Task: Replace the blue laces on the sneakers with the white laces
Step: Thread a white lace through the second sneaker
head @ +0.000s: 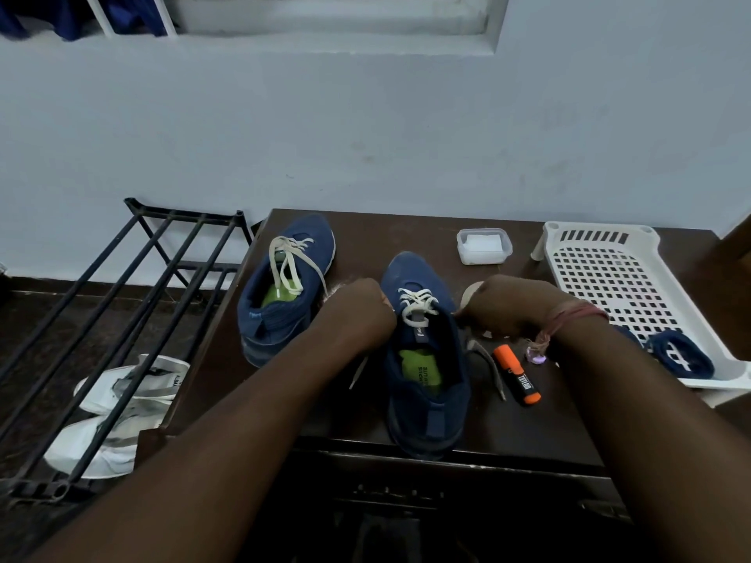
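Pale blue wall (406, 136) behind a dark brown desk (508, 432), seen from the head camera.

On the desk, two navy sneakers with green insoles, toes toward the wall. Left sneaker (284, 294) threaded with a white lace (284, 262), its loose ends trailing over the opening. Right sneaker (422, 359) nearer the front edge, its heel over the edge, with a second white lace (416, 302) crossed through the upper eyelets.

Left hand (359, 314) at the left side of the right sneaker, fingers curled round one end of that lace, the tail hanging down below the fist. Right hand (516, 306) at the sneaker's right side, fingers pinched on the other end, its tail lying on the desk. Thread band on the right wrist.

Orange highlighter (517, 373) just right of the right sneaker. Clear lidded box (483, 245) near the wall. White perforated basket (617, 278) at far right, holding blue laces (678, 355) in its near corner.

Black metal rack (134, 319) left of the desk, white shoes (122, 416) beneath it on the floor.
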`<action>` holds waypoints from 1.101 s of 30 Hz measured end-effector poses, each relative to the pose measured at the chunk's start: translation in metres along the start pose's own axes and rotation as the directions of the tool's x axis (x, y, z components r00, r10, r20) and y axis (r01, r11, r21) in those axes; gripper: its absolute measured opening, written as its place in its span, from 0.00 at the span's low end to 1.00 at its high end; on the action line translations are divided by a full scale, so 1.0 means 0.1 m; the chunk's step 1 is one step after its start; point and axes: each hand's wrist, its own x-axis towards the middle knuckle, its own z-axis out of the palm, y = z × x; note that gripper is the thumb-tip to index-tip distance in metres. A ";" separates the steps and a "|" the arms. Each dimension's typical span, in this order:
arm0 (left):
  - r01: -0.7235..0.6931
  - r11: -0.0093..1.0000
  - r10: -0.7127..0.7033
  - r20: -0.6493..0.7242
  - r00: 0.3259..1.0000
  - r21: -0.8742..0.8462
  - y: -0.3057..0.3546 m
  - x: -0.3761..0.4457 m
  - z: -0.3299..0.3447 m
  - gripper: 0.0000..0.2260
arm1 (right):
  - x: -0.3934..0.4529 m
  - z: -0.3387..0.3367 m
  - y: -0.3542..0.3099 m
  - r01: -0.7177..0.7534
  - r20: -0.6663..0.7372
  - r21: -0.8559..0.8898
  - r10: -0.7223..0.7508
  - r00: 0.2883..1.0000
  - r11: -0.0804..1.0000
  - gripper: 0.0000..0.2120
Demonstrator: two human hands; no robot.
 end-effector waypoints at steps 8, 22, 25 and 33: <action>-0.010 1.000 0.010 -0.006 1.000 -0.012 -0.01 0.01 0.00 0.10 | 0.11 0.08 0.21 -0.123 -0.264 -0.130 0.085 0.961 0.984 0.15; 0.061 0.986 -0.061 0.006 0.998 -0.153 -0.09 0.09 -0.11 0.12 | 0.08 0.06 0.11 -0.015 -0.135 -0.174 -0.008 0.991 0.985 0.12; 0.059 0.985 -0.057 0.020 0.998 -0.159 -0.09 0.08 -0.10 0.11 | 0.15 0.14 0.02 0.170 -0.069 -0.055 -0.174 0.982 0.984 0.04; 0.102 0.989 -0.105 -0.018 0.994 -0.107 -0.12 0.11 -0.14 0.13 | 0.08 0.01 0.03 0.399 0.100 -0.274 -0.387 0.917 0.875 0.08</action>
